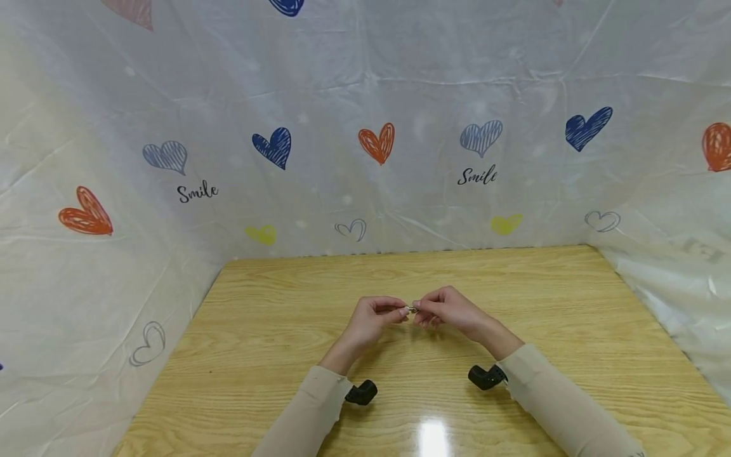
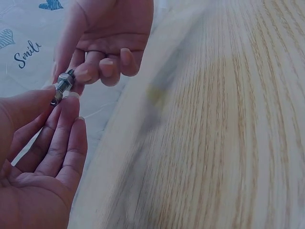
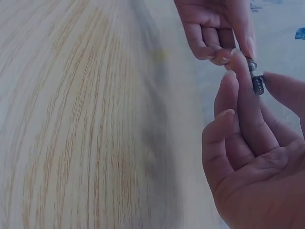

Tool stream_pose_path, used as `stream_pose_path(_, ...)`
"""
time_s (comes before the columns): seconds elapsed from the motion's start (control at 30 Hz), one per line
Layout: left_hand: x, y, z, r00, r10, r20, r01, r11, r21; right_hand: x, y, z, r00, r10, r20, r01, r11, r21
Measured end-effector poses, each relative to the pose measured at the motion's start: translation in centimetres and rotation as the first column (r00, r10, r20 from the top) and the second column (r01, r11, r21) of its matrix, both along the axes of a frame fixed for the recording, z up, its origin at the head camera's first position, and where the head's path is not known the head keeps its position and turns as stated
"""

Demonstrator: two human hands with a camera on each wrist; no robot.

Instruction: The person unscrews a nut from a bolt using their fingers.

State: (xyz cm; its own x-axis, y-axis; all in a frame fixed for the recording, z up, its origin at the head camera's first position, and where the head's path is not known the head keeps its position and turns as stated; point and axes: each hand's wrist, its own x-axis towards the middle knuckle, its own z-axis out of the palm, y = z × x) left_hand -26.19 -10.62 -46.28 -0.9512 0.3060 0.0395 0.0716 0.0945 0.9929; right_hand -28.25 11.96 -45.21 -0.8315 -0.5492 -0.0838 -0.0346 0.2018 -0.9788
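Note:
A small metal bolt (image 2: pixel 60 87) with a hex nut (image 2: pixel 65 80) on its thread is held between the two hands, above the table's middle. My left hand (image 1: pixel 370 320) pinches the bolt at its head end between thumb and fingers. On the other side, my right hand (image 1: pixel 454 311) has its thumb and index finger about the nut, its other fingers loosely curled. The threaded end (image 3: pixel 258 88) sticks out past the nut in the right wrist view. Fingers partly cover the bolt's head.
The wooden table (image 1: pixel 274 285) spreads beneath both hands. A white sheet (image 1: pixel 320 190) printed with hearts stands behind it and along its sides. Black wrist-camera mounts (image 1: pixel 362 393) jut inward from both sleeves.

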Motion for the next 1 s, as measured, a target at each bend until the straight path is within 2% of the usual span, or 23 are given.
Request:
stream_pose_path(0.33,-0.2,-0.1,-0.08,1.0,-0.005,0.009,0.005,1.0,0.016,0.17,0.12,0.1,1.0,0.008,-0.012,-0.008,0.999,-0.054)
stream_pose_path(0.57,-0.07,-0.13,-0.02,1.0,-0.002,0.001,0.002,1.0,0.01,0.23,-0.06,0.23,1.0,-0.023,0.007,0.023,0.999,-0.023)
stream_pose_path(0.83,-0.02,-0.14,0.01,1.0,-0.003,0.006,0.003,1.0,0.006,0.12,-0.29,0.29,1.0,-0.001,0.004,0.001,1.0,-0.01)
stream_pose_path(1.0,0.1,-0.16,0.07,1.0,0.002,0.018,-0.002,1.0,0.008,0.18,-0.2,0.19,1.0,0.011,-0.002,-0.011,0.999,-0.039)
